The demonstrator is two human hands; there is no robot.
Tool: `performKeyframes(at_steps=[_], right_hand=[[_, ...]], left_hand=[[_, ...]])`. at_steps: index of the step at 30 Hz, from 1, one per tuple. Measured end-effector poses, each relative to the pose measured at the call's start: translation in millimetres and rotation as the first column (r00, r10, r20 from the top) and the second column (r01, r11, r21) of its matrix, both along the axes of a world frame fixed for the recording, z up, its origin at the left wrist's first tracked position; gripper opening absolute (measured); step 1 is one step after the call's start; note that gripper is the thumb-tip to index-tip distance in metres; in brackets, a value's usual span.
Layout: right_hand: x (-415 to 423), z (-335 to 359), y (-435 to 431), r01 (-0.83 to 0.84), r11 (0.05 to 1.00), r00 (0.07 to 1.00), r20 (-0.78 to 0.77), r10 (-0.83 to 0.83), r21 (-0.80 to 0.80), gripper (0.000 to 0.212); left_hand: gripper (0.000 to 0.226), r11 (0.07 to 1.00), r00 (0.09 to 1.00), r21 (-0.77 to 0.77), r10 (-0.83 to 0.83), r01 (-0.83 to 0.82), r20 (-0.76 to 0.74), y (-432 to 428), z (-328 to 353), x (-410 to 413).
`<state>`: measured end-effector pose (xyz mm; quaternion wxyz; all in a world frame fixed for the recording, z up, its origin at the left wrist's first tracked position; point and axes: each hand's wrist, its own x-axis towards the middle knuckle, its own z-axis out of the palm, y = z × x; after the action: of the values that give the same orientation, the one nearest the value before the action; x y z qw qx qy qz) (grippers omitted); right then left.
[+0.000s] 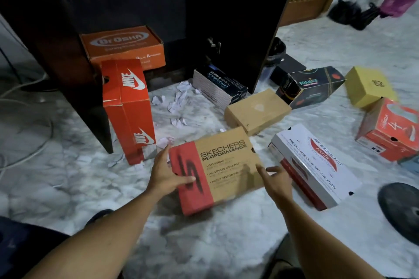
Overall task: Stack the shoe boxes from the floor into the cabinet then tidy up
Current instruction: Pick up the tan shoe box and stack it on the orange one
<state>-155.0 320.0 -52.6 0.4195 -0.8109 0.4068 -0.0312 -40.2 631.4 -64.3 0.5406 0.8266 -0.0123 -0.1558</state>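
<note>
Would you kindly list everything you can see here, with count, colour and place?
Dr Osha box: 1, orange, inside the cabinet.
Cabinet: 1, dark, open, at the back.
Nike box: 1, red, standing on end by the cabinet's left wall.
Skechers Performance box: 1, brown and red, between the hands.
Skechers Arch Fit box: 1, white and red, on the floor to the right.
Plain box: 1, brown, mid-floor.
Blue box: 1, blue and white, at the cabinet mouth.
Foamies box: 1, black, right.
Yellow box: 1, far right.
Orange box: 1, right edge.
Crumpled paper: several, white, on the floor.
Left hand: on the box's left edge.
Right hand: at its right edge.
</note>
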Motion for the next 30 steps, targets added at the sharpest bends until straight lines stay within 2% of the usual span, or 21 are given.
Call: performKeyframes(at_steps=[4,8,11,12,15,16,19,21,23,30], right_hand=[[-31,-16,4,-0.093,0.995,0.985,-0.145,0.097,0.032,0.073],[-32,-22,4,-0.197,0.976,0.975,-0.089,0.205,0.094,0.101],[-27,-26,6,-0.257,0.947,0.965,0.004,0.261,0.191,0.128],[-25,-30,5,-0.272,0.943,0.962,0.028,0.272,0.192,0.124],[-23,-42,1,-0.324,0.927,0.945,0.100,0.310,0.188,0.093],[-22,-45,-1,-0.337,0.920,0.940,0.131,0.316,0.197,0.090],[-19,-54,-7,-0.366,0.899,0.928,0.171,0.332,0.240,0.095],[-18,-56,-8,-0.378,0.888,0.923,0.185,0.339,0.261,0.103],[-18,-58,-8,-0.371,0.891,0.925,0.184,0.332,0.260,0.111],[-23,-36,-11,-0.304,0.932,0.932,0.265,0.247,0.198,0.116]], left_hand=[[0.161,0.994,0.999,0.110,-0.018,0.023,-0.043,11,-15,-26],[0.171,0.989,0.982,0.133,-0.042,0.067,-0.185,12,-26,-51],[0.177,0.982,0.970,0.139,-0.093,0.126,-0.225,9,-31,-60],[0.176,0.980,0.967,0.135,-0.113,0.146,-0.228,7,-36,-59],[0.159,0.975,0.964,0.097,-0.175,0.198,-0.200,4,-34,-58],[0.159,0.972,0.964,0.093,-0.195,0.214,-0.183,4,-38,-57],[0.169,0.967,0.962,0.137,-0.186,0.216,-0.201,2,-41,-58],[0.168,0.964,0.958,0.141,-0.192,0.225,-0.211,1,-44,-57],[0.163,0.960,0.959,0.151,-0.206,0.236,-0.193,1,-45,-58],[0.142,0.976,0.981,0.117,-0.179,0.186,-0.068,-12,-23,-50]])
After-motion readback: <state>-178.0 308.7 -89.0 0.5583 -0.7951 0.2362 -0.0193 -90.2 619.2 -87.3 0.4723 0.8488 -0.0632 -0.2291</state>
